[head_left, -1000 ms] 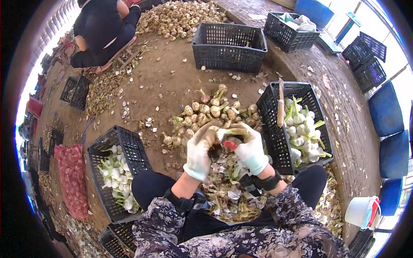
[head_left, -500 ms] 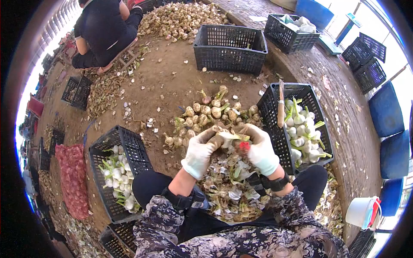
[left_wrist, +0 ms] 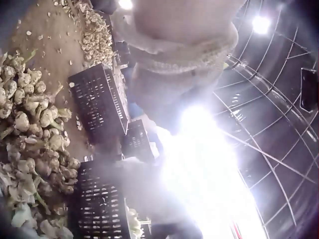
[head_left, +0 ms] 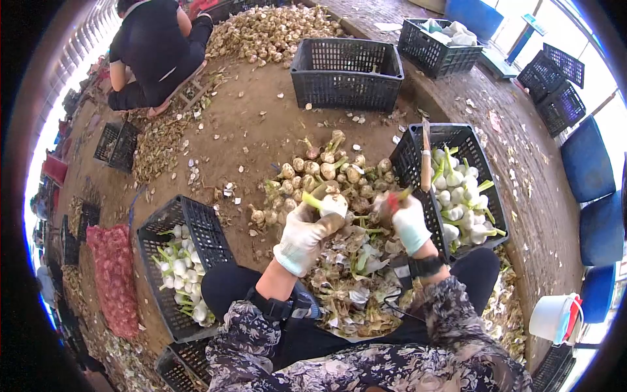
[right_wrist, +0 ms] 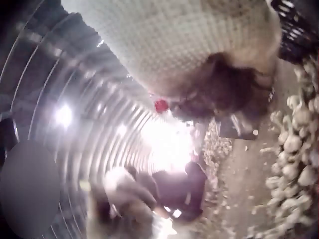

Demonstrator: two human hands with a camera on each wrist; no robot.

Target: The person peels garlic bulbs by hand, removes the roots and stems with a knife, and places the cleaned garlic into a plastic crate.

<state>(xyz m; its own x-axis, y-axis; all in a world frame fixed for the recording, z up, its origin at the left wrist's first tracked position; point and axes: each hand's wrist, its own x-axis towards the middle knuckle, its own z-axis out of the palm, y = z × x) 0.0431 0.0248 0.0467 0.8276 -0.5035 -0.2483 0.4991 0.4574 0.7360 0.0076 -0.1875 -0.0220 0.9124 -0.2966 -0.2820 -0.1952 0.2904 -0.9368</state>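
Note:
In the head view my gloved left hand (head_left: 305,234) grips a whitish garlic bulb (head_left: 334,205), its green stem pointing left and its root end up. My gloved right hand (head_left: 406,219) is apart from the bulb, off to its right, fingers curled. A yellow-green strip of garlic husk (head_left: 405,193) sticks out at those fingers, beside a small red patch (head_left: 393,201) whose kind I cannot tell. Unpeeled garlic bulbs (head_left: 313,171) lie in a heap just beyond both hands. Below the hands are loose garlic skins (head_left: 356,274).
At right stands a black crate (head_left: 406,160) of cleaned garlic, a wooden-handled knife (head_left: 426,163) across its rim. Another crate (head_left: 202,228) of cleaned garlic stands at left, near a red mesh sack (head_left: 112,281). Farther off are a black crate (head_left: 346,88) and a seated person (head_left: 150,55).
The hands have parted: the left keeps the bulb, now bare white with its stem turned left, and the right has moved away to the right.

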